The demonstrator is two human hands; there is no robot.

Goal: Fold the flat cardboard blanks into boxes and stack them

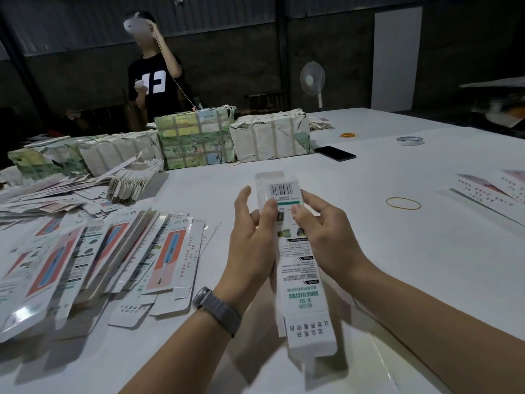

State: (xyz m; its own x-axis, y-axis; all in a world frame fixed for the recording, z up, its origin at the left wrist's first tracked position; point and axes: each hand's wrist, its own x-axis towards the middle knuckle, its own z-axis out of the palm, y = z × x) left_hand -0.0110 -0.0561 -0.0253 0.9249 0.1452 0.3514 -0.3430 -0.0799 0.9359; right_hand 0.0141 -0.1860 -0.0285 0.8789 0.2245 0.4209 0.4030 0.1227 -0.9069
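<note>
Two hands gripping box, blanks beside

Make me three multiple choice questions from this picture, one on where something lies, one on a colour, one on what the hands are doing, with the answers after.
1. Where does the black phone lie?
A. On the table, right of the wrapped bundles
B. On the pile of flat blanks
C. In the left hand

2. What colour is the rubber band lying right of the hands?
A. Blue
B. Yellow
C. Black

3. What are the left hand and right hand doing?
A. Resting flat on the table
B. Both holding one cardboard box
C. Each holding a separate blank

Answers: 1 A, the phone sits on the white table beside the bundles. 2 B, the loop shows yellow. 3 B, both thumbs press the same box near its barcode end.
</note>
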